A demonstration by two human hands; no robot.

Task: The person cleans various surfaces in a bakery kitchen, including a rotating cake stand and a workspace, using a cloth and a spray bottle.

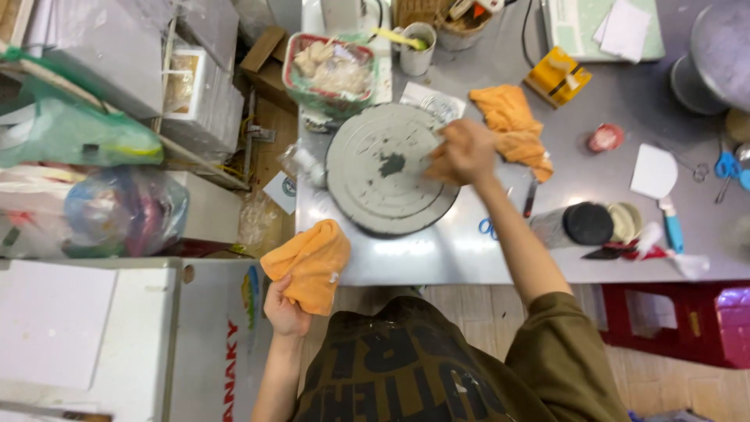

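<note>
A round grey turntable (383, 176) smeared with clay sits on the steel table (594, 101), with a dark clay blob at its middle. My right hand (462, 152) is blurred and rests at the wheel's right edge; whether it holds anything I cannot tell. My left hand (285, 311) hangs below the table's front left corner and grips an orange cloth (311, 262). A second orange cloth (512, 125) lies crumpled on the table just right of the wheel.
A basket of clay lumps in plastic (332, 69) and a white cup (418, 47) stand behind the wheel. A black-lidded jar (587, 224), blue scissors (488, 228), a yellow box (557, 76) and small tools lie to the right. Bags and boxes crowd the left; a red stool (664, 320) stands below right.
</note>
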